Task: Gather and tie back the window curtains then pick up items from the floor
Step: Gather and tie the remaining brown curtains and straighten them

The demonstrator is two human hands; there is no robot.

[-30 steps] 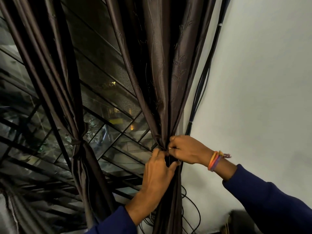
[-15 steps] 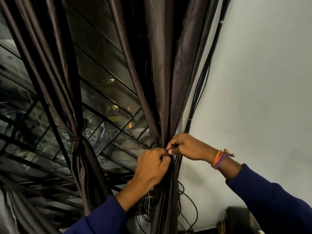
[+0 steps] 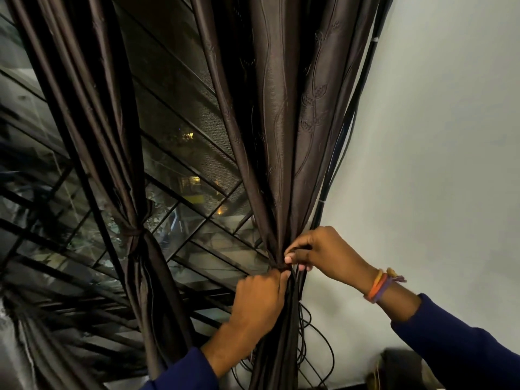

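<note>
A dark brown curtain [image 3: 284, 142] hangs beside the white wall, gathered to a narrow waist at a knot of tie-back [image 3: 278, 266]. My left hand [image 3: 259, 302] grips the bunched fabric just below that waist, fingers curled round it. My right hand [image 3: 323, 254], with coloured bands on its wrist, pinches the tie at the waist from the right. A second brown curtain [image 3: 112, 136] to the left is bound with a tie [image 3: 133, 232] at mid-height.
Behind the curtains is a window with a metal grille [image 3: 197, 249] and night lights outside. Black cables [image 3: 349, 130] run down the wall beside the curtain and loop below it. A dark object [image 3: 402, 370] sits low at the right.
Both hands have stayed at the curtain's waist. The left hand's fingers have closed higher, nearer the knot, and the right hand's fingertips now pinch at the tie.
</note>
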